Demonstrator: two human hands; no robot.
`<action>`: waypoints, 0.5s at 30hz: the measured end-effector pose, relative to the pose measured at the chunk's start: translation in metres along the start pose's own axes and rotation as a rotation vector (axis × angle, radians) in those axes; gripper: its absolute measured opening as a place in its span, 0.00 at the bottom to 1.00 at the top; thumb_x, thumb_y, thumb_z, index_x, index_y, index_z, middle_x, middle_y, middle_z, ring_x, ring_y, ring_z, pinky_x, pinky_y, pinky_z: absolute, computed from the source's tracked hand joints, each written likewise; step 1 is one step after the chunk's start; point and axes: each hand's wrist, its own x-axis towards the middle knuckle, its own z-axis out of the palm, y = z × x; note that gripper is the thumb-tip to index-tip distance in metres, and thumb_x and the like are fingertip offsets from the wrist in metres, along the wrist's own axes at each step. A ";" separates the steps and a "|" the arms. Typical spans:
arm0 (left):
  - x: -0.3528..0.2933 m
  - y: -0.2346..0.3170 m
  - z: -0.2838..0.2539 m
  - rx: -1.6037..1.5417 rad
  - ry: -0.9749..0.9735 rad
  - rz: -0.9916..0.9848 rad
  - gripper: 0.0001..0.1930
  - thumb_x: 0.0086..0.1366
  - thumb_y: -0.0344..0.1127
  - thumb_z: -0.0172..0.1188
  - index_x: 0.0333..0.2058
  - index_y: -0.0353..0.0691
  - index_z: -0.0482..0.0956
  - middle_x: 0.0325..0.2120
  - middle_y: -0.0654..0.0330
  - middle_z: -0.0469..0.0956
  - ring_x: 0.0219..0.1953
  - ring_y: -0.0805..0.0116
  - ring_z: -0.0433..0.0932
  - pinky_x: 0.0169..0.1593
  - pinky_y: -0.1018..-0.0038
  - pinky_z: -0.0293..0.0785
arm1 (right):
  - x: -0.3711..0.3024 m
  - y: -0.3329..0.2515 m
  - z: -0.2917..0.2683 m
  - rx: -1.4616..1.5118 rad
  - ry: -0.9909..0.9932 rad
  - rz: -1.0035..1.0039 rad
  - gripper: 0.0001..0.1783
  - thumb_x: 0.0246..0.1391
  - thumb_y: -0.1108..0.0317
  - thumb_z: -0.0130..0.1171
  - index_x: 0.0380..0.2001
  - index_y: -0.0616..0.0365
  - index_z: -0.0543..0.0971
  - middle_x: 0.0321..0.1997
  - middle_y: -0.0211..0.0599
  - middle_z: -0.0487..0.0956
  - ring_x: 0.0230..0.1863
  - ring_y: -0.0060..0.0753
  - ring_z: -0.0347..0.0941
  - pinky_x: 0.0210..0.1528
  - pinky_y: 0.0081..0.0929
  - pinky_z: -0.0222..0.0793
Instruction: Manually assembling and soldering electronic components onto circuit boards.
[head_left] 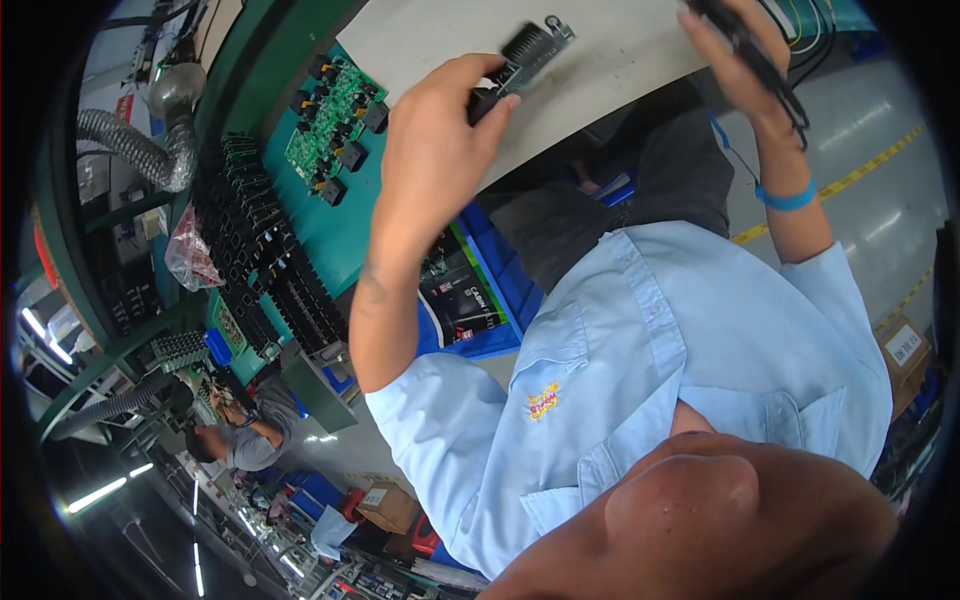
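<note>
My left hand (428,160) is over the pale work surface (630,85), its fingers and thumb closed on a small black finned part (530,48), which looks like a heat sink. A round metal piece shows at its far end, and my fingers cover the near end. To the right, my right hand (735,85) is smeared by motion near the surface's right edge. It grips a long, thin black thing (757,62) too blurred to name. A blue wrist strap (787,197) is around my right wrist.
On the green mat (340,225) left of me lies a green circuit board (330,130) with black components. Rows of black parts (265,250) stand beyond it. A blue bin (500,270) sits below my left forearm. A flexible silver duct (135,145) hangs far left; a co-worker (250,440) sits beyond.
</note>
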 end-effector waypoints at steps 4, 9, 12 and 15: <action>-0.009 0.000 0.023 0.183 0.105 0.091 0.18 0.58 0.29 0.68 0.49 0.39 0.81 0.35 0.58 0.83 0.30 0.57 0.81 0.38 0.66 0.78 | 0.046 0.057 0.013 0.135 -0.354 0.238 0.31 0.50 0.76 0.71 0.59 0.65 0.76 0.52 0.45 0.79 0.43 0.35 0.77 0.47 0.29 0.73; -0.015 -0.005 0.038 0.289 0.166 0.182 0.19 0.55 0.28 0.69 0.47 0.40 0.79 0.37 0.58 0.82 0.31 0.55 0.82 0.38 0.64 0.78 | 0.002 0.029 0.035 0.309 -0.377 -0.008 0.34 0.49 0.74 0.75 0.60 0.64 0.76 0.53 0.44 0.79 0.45 0.36 0.77 0.50 0.29 0.74; -0.017 -0.005 0.041 0.293 0.142 0.177 0.20 0.54 0.27 0.70 0.47 0.40 0.79 0.38 0.58 0.82 0.33 0.55 0.83 0.39 0.64 0.78 | -0.021 -0.013 0.038 0.286 -0.431 -0.451 0.38 0.46 0.70 0.80 0.60 0.64 0.76 0.53 0.44 0.79 0.47 0.39 0.78 0.52 0.30 0.73; -0.016 -0.004 0.038 0.277 0.068 0.091 0.22 0.52 0.26 0.70 0.48 0.41 0.79 0.41 0.60 0.82 0.35 0.57 0.83 0.40 0.65 0.79 | -0.029 -0.028 0.044 0.265 -0.364 -0.676 0.39 0.45 0.68 0.82 0.60 0.65 0.77 0.52 0.45 0.80 0.47 0.41 0.78 0.53 0.31 0.73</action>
